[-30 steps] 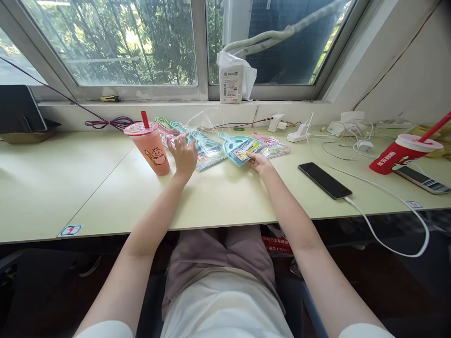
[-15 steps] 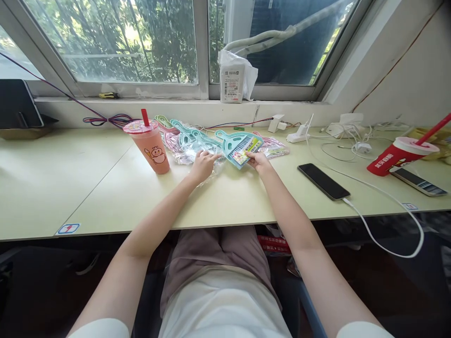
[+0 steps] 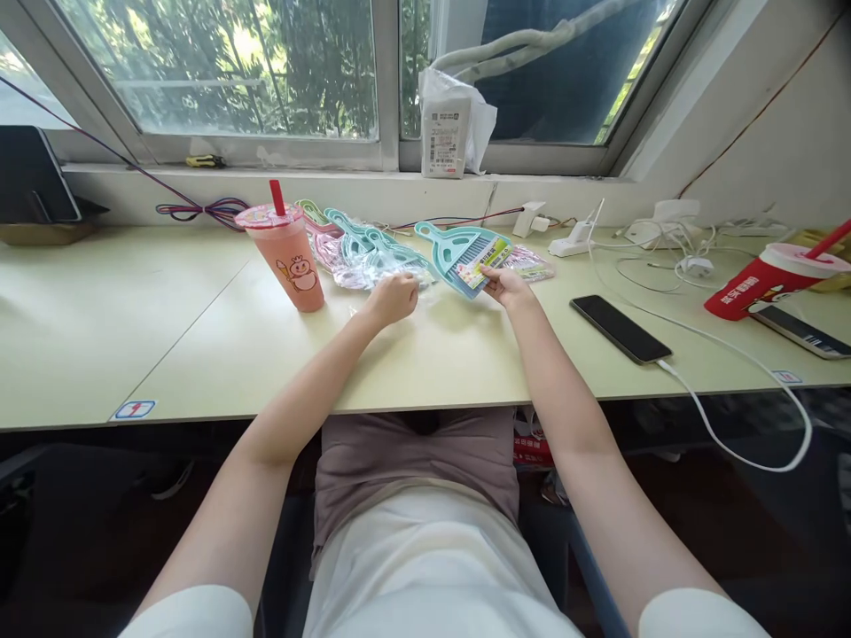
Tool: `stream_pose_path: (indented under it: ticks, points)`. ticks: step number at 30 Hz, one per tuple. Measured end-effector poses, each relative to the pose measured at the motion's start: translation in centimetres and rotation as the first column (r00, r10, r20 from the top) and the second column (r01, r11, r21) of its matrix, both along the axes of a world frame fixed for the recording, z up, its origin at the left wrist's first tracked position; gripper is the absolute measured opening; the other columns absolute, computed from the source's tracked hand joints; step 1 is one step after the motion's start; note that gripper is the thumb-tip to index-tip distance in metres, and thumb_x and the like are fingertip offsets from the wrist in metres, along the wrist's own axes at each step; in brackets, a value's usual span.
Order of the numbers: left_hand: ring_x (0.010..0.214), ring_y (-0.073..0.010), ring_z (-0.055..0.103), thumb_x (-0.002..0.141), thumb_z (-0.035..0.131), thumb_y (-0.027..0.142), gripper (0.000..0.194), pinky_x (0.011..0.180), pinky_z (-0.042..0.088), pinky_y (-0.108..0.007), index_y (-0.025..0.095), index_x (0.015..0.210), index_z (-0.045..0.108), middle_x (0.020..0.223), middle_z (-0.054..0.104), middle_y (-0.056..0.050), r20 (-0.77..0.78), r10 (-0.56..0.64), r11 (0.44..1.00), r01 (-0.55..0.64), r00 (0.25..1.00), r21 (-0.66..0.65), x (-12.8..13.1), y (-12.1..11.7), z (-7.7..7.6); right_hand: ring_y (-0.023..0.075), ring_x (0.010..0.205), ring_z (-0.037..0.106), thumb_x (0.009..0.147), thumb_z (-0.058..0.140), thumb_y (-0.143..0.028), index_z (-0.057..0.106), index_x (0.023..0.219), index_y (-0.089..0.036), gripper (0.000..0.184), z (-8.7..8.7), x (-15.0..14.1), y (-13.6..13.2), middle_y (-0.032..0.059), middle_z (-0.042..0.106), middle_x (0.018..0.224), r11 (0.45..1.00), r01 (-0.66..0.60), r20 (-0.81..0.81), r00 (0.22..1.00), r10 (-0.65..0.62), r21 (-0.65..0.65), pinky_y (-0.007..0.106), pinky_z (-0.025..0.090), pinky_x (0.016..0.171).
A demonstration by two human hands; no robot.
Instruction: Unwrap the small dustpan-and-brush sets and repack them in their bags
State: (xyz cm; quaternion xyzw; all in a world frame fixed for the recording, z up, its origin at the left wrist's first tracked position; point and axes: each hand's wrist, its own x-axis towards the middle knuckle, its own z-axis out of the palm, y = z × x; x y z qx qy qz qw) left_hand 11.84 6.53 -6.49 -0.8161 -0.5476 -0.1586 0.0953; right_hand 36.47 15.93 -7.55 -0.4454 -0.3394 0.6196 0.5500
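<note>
My right hand [image 3: 506, 285] grips a small teal dustpan [image 3: 444, 251] by its lower right edge, with the thumb on a colourful label card [image 3: 488, 259]. The dustpan is tilted, its looped handle pointing up and left. My left hand [image 3: 397, 299] is closed in a fist just left of the dustpan, around crinkled clear plastic bag [image 3: 425, 273]; the fingertips are hidden. Behind the left hand lies a pile of teal dustpans [image 3: 363, 237] in clear plastic, with pink ones [image 3: 325, 251] beside them. Another pink wrapped set [image 3: 530, 263] lies behind my right hand.
An orange drink cup [image 3: 289, 266] with a red straw stands left of the pile. On the right are a phone [image 3: 621, 328] on a white cable [image 3: 705, 425], a tilted red cup [image 3: 764, 282], a second phone [image 3: 801, 331] and chargers [image 3: 695, 266]. A white box [image 3: 444, 142] stands on the sill.
My right hand has moved slightly right with the dustpan, away from the left hand. The fingers of my left hand, stretched towards the dustpan before, are now curled into a fist. The view has tilted slightly.
</note>
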Motion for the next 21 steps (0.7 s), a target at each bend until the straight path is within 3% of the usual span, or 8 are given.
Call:
stream_pose_path:
  ticks: [3, 6, 8, 11, 15, 21]
  points:
    - [0.104, -0.0284, 0.065, 0.095, 0.045, 0.019, 0.031, 0.089, 0.054, -0.038, 0.01, 0.096, 0.075, 0.104, 0.066, -0.017, 0.051, 0.025, 0.997, -0.028, 0.998, 0.07, -0.4, 0.2, 0.4, 0.0129, 0.065, 0.07, 0.086, 0.067, 0.002, 0.071, 0.106, -0.017, 0.028, 0.1, 0.1, -0.1, 0.0002, 0.076, 0.076, 1.0, -0.02, 0.01, 1.0, 0.02, 0.023, 0.021, 0.063, 0.064]
    - [0.116, -0.0314, 0.059, 0.098, 0.045, 0.023, 0.035, 0.1, 0.052, -0.04, 0.009, 0.088, 0.075, 0.104, 0.063, -0.02, 0.042, 0.128, 0.986, -0.132, 0.991, 0.098, -1.1, 0.5, 0.6, 0.0123, 0.066, 0.071, 0.088, 0.063, 0.002, 0.071, 0.094, -0.016, 0.021, 0.2, 0.1, -0.3, 0.0009, 0.076, 0.075, 0.999, -0.052, 0.018, 0.999, 0.051, 0.012, 0.02, 0.062, 0.063]
    - [0.116, -0.0315, 0.058, 0.098, 0.043, 0.016, 0.034, 0.103, 0.05, -0.042, 0.009, 0.086, 0.074, 0.102, 0.062, -0.02, 0.007, 0.207, 0.972, -0.206, 0.978, 0.112, -1.5, 0.8, 0.5, 0.0122, 0.066, 0.071, 0.089, 0.062, 0.002, 0.07, 0.087, -0.016, 0.02, 0.0, -0.1, -0.3, 0.0014, 0.076, 0.076, 0.997, -0.078, 0.035, 0.996, 0.077, 0.029, 0.02, 0.062, 0.061]
    - [0.12, -0.0312, 0.057, 0.089, 0.049, 0.0, 0.027, 0.102, 0.052, -0.04, 0.006, 0.103, 0.071, 0.117, 0.061, -0.021, -0.013, 0.312, 0.94, -0.307, 0.95, 0.148, -2.2, 0.8, 0.4, 0.0125, 0.065, 0.071, 0.088, 0.063, 0.002, 0.07, 0.084, -0.016, 0.02, -0.4, -0.5, -0.2, 0.0023, 0.077, 0.077, 0.993, -0.111, 0.082, 0.991, 0.108, 0.035, 0.02, 0.062, 0.06]
    - [0.133, -0.0296, 0.053, 0.075, 0.045, -0.018, 0.054, 0.091, 0.056, -0.031, 0.006, 0.121, 0.061, 0.143, 0.05, -0.023, 0.073, 0.366, 0.924, -0.372, 0.928, 0.093, -3.2, 0.5, 0.5, 0.014, 0.066, 0.072, 0.087, 0.067, 0.001, 0.071, 0.085, -0.016, 0.018, -0.5, -0.7, -0.3, 0.0029, 0.077, 0.077, 0.987, -0.159, 0.152, 0.976, 0.155, 0.017, 0.022, 0.064, 0.064]
    - [0.146, -0.0289, 0.045, 0.083, 0.03, -0.02, 0.053, 0.096, 0.056, -0.03, 0.006, 0.118, 0.059, 0.159, 0.033, -0.025, 0.15, 0.378, 0.921, -0.388, 0.913, 0.042, -4.0, 0.3, 0.0, 0.0129, 0.08, 0.074, 0.093, 0.062, -0.003, 0.071, 0.089, -0.021, 0.02, 0.2, -0.7, -0.6, -0.0017, 0.079, 0.085, 0.992, -0.083, 0.016, 0.997, 0.081, 0.093, 0.025, 0.064, 0.086]
